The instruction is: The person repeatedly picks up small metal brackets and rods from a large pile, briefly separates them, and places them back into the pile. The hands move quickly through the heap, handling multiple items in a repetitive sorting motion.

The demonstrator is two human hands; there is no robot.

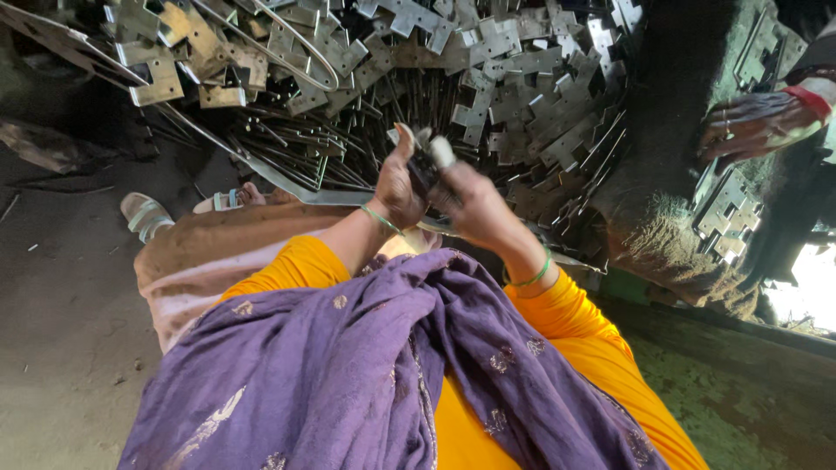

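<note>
Dusty workshop floor carries a big heap of flat grey notched metal plates [522,78]. Just below that heap, the left hand [396,187] and right hand [470,204] together clasp one small dark metal piece [424,167]; most plates lie unhandled.

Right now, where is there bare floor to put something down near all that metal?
The dusty grey floor left of the purple shawl and the sandalled foot is bare. The heap of notched flat metal plates and thin rods is crowded right up to both hands, left hand and right hand, which hold a small dark metal piece.
</note>
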